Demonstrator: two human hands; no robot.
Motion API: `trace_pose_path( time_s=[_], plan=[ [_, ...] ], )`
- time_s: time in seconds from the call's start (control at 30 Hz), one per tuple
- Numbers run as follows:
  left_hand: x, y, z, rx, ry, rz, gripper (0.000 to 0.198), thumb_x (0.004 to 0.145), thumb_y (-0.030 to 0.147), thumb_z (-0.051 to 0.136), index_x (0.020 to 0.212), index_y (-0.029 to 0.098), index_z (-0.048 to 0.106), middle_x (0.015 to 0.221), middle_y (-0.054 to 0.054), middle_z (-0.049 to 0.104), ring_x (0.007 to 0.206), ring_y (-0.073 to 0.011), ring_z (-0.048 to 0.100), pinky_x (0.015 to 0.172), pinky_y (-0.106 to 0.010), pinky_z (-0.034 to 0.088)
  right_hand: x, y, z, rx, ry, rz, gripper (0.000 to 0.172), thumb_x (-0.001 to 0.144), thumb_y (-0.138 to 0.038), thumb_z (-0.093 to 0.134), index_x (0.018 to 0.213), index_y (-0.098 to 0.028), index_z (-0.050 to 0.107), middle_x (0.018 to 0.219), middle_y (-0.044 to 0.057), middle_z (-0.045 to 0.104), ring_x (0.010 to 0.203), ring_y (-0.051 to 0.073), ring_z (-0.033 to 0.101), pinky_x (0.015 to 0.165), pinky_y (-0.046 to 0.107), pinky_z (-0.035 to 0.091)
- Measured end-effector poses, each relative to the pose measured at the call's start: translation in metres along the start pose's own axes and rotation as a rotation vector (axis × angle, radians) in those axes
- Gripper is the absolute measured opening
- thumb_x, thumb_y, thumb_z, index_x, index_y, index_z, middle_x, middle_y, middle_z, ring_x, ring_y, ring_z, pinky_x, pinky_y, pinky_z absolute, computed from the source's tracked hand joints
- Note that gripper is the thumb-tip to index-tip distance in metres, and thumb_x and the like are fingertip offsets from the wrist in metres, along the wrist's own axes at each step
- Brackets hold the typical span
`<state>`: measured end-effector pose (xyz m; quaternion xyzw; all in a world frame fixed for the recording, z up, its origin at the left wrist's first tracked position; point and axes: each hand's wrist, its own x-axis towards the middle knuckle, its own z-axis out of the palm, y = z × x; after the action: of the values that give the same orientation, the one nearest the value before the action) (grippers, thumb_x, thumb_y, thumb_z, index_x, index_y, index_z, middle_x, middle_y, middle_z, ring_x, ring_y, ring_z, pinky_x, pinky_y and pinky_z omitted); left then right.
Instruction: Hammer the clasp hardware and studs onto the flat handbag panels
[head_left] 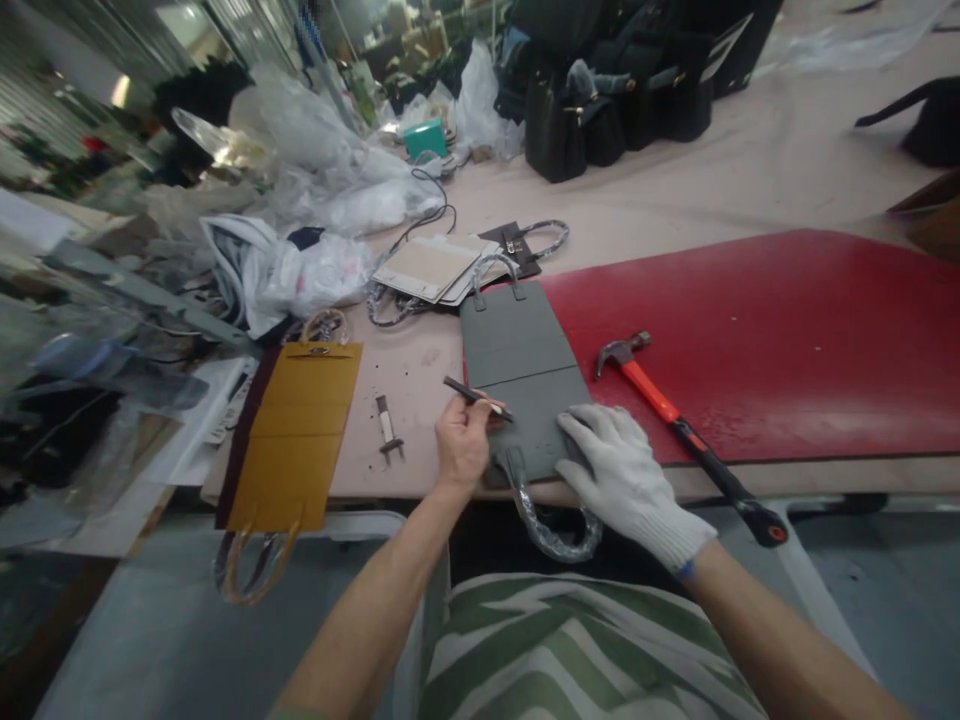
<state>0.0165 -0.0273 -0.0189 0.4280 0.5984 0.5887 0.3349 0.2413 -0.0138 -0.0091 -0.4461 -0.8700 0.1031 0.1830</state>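
Observation:
A flat grey leather bag panel (521,375) with wrapped handles lies on the table edge in front of me. My bare left hand (461,445) pinches a thin dark strip or tool (476,397) over the panel's left side. My right hand (619,470), in a white knit glove, rests flat with fingers spread on the panel's lower right corner. One plastic-wrapped handle (551,525) hangs over the table edge below my hands.
A hammer (675,425) with an orange and black grip lies on the red mat (787,330) to the right. A mustard bag panel (296,440) and a small punch tool (388,425) lie left. Plastic bags, swatches and black handbags (600,95) crowd the back.

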Motion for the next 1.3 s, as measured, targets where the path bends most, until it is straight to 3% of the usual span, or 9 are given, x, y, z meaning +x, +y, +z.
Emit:
trace_pose_path(
  time_s=[0.1,0.2,0.37,0.5,0.73,0.87,1.07,1.2,1.3],
  plan=[
    [0.027,0.002,-0.041,0.170,0.076,-0.082,0.026,0.091,0.042,0.060,0.091,0.016,0.061,0.079,-0.005,0.075,0.067,-0.0185,0.074,0.065,-0.029,0.061,-0.001,0.001,-0.001,-0.001,-0.001,0.009,0.046,0.091,-0.032,0.063,0.134,-0.015,0.063,0.138,0.014,0.057,0.127,0.034,0.048,0.118,0.050,0.031],
    [0.048,0.004,-0.076,0.589,0.066,-0.146,0.020,0.089,0.035,0.061,0.083,0.016,0.065,0.073,-0.006,0.073,0.069,-0.0213,0.073,0.066,-0.029,0.058,-0.001,0.002,0.000,-0.005,0.014,0.005,0.047,0.091,-0.033,0.063,0.134,-0.015,0.062,0.138,0.013,0.058,0.126,0.034,0.048,0.118,0.052,0.031],
    [0.062,0.013,-0.094,1.235,-0.015,-0.228,0.018,0.091,0.031,0.061,0.092,0.017,0.073,0.092,-0.015,0.078,0.096,-0.0307,0.074,0.083,-0.037,0.054,-0.001,0.006,0.007,-0.056,0.088,-0.049,0.044,0.095,-0.037,0.054,0.132,-0.014,0.063,0.134,0.015,0.060,0.122,0.036,0.052,0.112,0.055,0.039],
    [0.068,0.019,-0.106,1.327,0.019,-0.250,0.020,0.093,0.031,0.060,0.103,0.021,0.074,0.102,-0.013,0.078,0.104,-0.0284,0.072,0.087,-0.034,0.052,0.004,0.012,0.013,-0.107,0.150,-0.096,0.045,0.099,-0.041,0.045,0.128,-0.013,0.065,0.129,0.017,0.062,0.116,0.039,0.056,0.101,0.056,0.047],
    [0.071,0.023,-0.151,1.321,0.078,-0.404,0.020,0.090,0.034,0.063,0.091,0.020,0.077,0.101,-0.014,0.078,0.103,-0.0286,0.072,0.083,-0.034,0.051,0.007,0.013,0.017,-0.143,0.140,-0.093,0.049,0.100,-0.045,0.039,0.127,-0.014,0.066,0.129,0.017,0.063,0.113,0.041,0.057,0.097,0.058,0.049],
    [0.061,0.021,-0.139,1.301,0.043,-0.382,0.020,0.090,0.035,0.063,0.091,0.020,0.077,0.098,-0.013,0.078,0.100,-0.0281,0.072,0.084,-0.034,0.051,0.007,0.012,0.017,-0.133,0.129,-0.093,0.049,0.100,-0.044,0.040,0.127,-0.012,0.066,0.130,0.017,0.063,0.114,0.040,0.056,0.099,0.058,0.049],
    [0.053,0.013,-0.078,1.195,-0.205,-0.201,0.024,0.088,0.042,0.066,0.093,0.021,0.076,0.095,-0.012,0.078,0.097,-0.0280,0.072,0.083,-0.034,0.052,0.006,0.009,0.015,-0.112,0.131,-0.096,0.048,0.100,-0.043,0.044,0.127,-0.011,0.067,0.129,0.017,0.063,0.116,0.040,0.055,0.103,0.060,0.047],
    [0.067,0.011,-0.053,1.219,-0.326,-0.285,0.023,0.083,0.035,0.067,0.093,0.016,0.076,0.095,-0.018,0.078,0.097,-0.0307,0.073,0.078,-0.033,0.053,0.004,0.005,0.011,-0.100,0.108,-0.066,0.044,0.098,-0.040,0.050,0.128,-0.012,0.066,0.132,0.016,0.062,0.120,0.039,0.053,0.107,0.059,0.045],
    [0.075,0.011,-0.054,1.216,-0.386,-0.340,0.013,0.077,0.027,0.067,0.080,0.016,0.074,0.087,-0.018,0.077,0.091,-0.0311,0.074,0.075,-0.033,0.053,0.002,0.003,0.009,-0.078,0.084,-0.048,0.042,0.096,-0.037,0.055,0.130,-0.014,0.065,0.134,0.015,0.061,0.123,0.037,0.052,0.110,0.057,0.042]
  ],
)
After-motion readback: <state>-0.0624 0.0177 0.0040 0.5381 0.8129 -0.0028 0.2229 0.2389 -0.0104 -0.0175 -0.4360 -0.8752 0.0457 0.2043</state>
